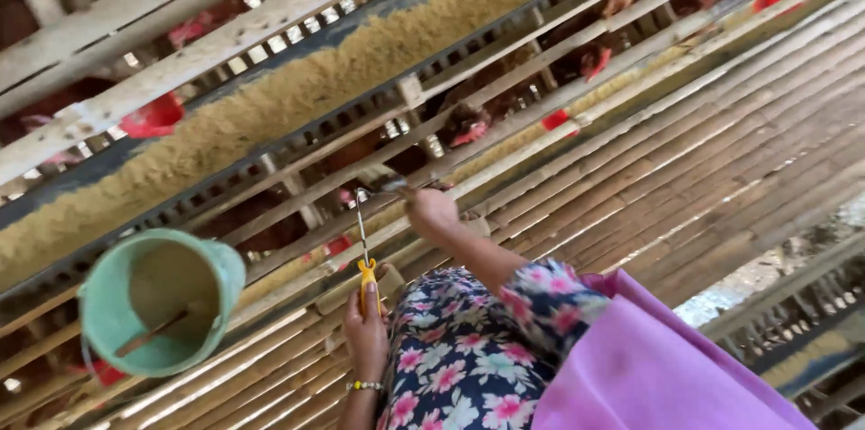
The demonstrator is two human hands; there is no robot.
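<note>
Beside the feed trough (297, 78), the left hand (367, 326) grips a yellow-handled syringe (363, 245); the right hand (431, 212), seemingly closed, pinches its tip. Keep the syringe steady and straight.

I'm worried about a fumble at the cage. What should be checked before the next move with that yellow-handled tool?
1. Grip on the yellow-handled tool: the left hand is closed around the handle, thin metal shaft pointing up. Ok.
2. Right hand: at the cage bars with the fingers curled; what it holds is hidden. Cannot tell.
3. Tool tip: close to the right hand but blurred. Cannot tell.
4. Hen: behind the bars, just above the right hand. Ok.
5. Green bucket: mouth turned toward the camera, stick inside; its support is not visible. Cannot tell.
6. Feed trough: filled along its length. Ok.
</note>
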